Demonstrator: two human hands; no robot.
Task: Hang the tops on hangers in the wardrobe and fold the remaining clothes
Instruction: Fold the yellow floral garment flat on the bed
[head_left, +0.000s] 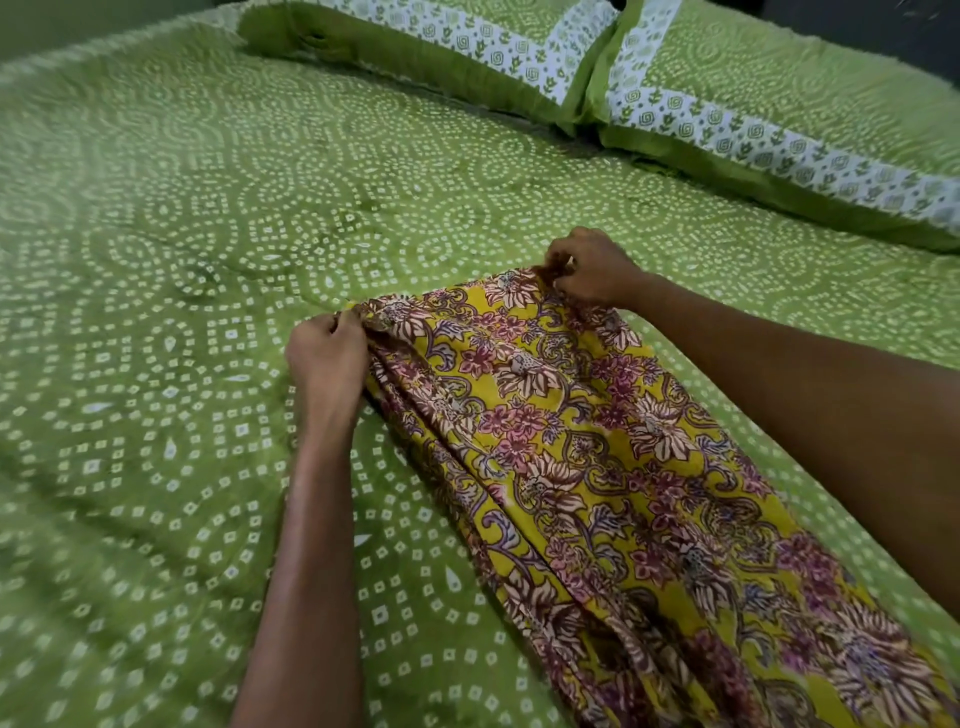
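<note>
Head view: yellow floral garment (597, 467) lies lengthwise on the green bed (156, 312), below two pillows (727, 104). Left hand (324, 358) and right hand (592, 273) each pinch its far corners, fingers closed on the fabric.

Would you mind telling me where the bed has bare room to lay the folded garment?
Free: the bedspread left of the left hand, and between the hands and the pillows. Crowded: the lower right, under the floral garment that the right hand also grips.

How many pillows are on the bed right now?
2: the left pillow lies at the head of the bed, the right pillow beside it, edges overlapping. Others may lie out of frame.
</note>
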